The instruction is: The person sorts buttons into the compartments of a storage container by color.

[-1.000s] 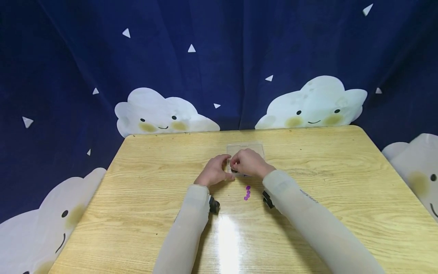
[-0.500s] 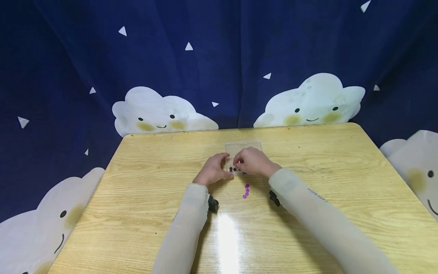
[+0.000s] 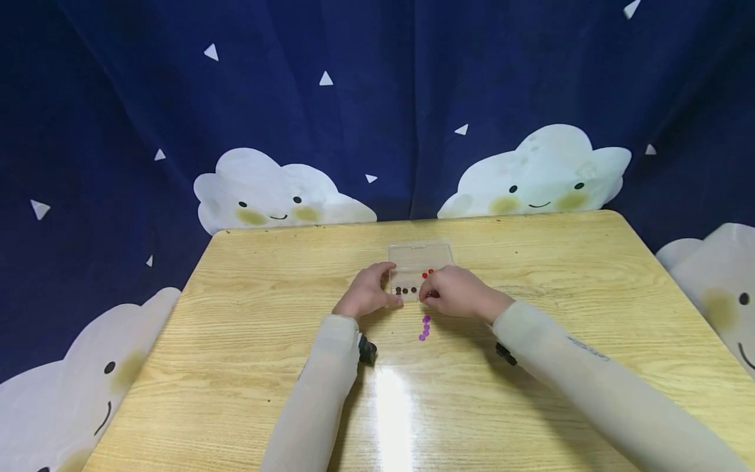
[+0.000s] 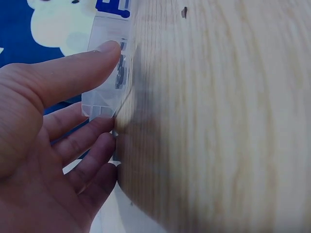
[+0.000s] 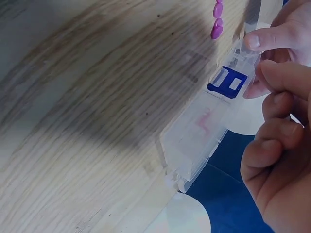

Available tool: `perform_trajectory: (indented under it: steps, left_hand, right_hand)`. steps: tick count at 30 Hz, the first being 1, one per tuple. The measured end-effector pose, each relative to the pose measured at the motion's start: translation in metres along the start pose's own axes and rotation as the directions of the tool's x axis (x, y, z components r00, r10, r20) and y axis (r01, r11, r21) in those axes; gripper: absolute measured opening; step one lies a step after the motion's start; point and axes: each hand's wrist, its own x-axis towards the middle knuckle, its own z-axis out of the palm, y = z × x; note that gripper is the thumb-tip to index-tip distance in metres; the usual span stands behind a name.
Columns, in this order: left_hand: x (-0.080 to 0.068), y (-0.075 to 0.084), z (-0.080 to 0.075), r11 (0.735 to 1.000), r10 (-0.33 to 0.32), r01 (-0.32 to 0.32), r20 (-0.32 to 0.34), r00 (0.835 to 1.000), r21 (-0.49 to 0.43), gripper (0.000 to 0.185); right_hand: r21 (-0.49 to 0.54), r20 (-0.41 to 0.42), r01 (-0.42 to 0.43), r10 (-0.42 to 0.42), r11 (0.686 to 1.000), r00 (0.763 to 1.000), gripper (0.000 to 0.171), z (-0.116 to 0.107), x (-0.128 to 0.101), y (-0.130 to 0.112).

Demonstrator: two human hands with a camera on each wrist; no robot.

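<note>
A clear plastic box (image 3: pixel 407 280) with its lid (image 3: pixel 420 254) raised at the back stands on the table. Three small dark discs (image 3: pixel 405 290) line up along its front left, and red discs (image 3: pixel 427 273) show farther right inside it. My left hand (image 3: pixel 368 292) steadies the box at its left end, with the thumb (image 4: pixel 104 53) against the front wall and the fingers round the side. My right hand (image 3: pixel 457 290) is bent over the front right part, fingers curled. A dark red bit shows by its fingertips; I cannot tell whether they pinch it.
Several purple discs (image 3: pixel 425 331) lie in a short row on the wooden table (image 3: pixel 236 328) in front of the box. A blue bracket-shaped part (image 5: pixel 233 83) sits at the front wall. A dark blue curtain (image 3: pixel 295 98) with clouds hangs behind the table.
My right hand has moved from the left part of the box to its front right, uncovering the dark discs and the red ones. The left hand holds its place.
</note>
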Motion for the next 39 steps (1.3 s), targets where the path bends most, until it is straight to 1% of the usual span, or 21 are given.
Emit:
perform_trajectory:
  steps: [5,11,16,19,22,27,34,39]
  left_hand:
    - [-0.001,-0.001,0.000,1.000,-0.002,0.002,0.004,1.000,-0.003,0.082]
    - [-0.001,-0.003,0.001,1.000,-0.008,0.008,0.004,1.000,-0.014,0.082]
    - [-0.001,-0.003,0.001,1.000,-0.005,0.005,0.003,1.000,-0.014,0.082]
    - [-0.001,-0.003,0.001,1.000,-0.005,0.005,0.006,1.000,-0.014,0.082]
    - [-0.001,-0.002,0.001,1.000,-0.004,0.004,0.004,1.000,-0.012,0.082]
    - [-0.001,0.000,0.001,1.000,-0.007,0.007,-0.002,1.000,-0.004,0.082]
    - [-0.002,0.001,0.001,1.000,-0.016,0.016,0.001,1.000,-0.007,0.082]
    - [-0.002,0.001,0.000,1.000,-0.011,0.011,-0.001,1.000,-0.018,0.081]
  right_hand:
    - [-0.014,0.004,0.028,-0.028,1.000,1.000,0.009,0.002,-0.005,-0.002]
    - [-0.032,0.008,0.065,-0.064,0.997,0.998,0.009,0.012,-0.007,0.000]
    - [-0.069,0.020,0.050,-0.049,0.996,0.999,0.009,0.020,-0.010,0.001]
    - [-0.069,0.020,0.039,-0.038,0.997,0.999,0.008,0.023,-0.011,0.002]
    - [-0.075,0.009,0.051,-0.050,0.996,0.999,0.008,0.025,-0.012,0.003]
    - [-0.077,0.004,0.046,-0.046,0.996,0.999,0.008,0.027,-0.013,0.003]
    - [-0.071,-0.009,0.042,-0.042,0.997,0.999,0.009,0.030,-0.011,0.003]
    - [-0.063,-0.013,0.051,-0.052,0.997,0.999,0.010,0.032,-0.009,0.004]
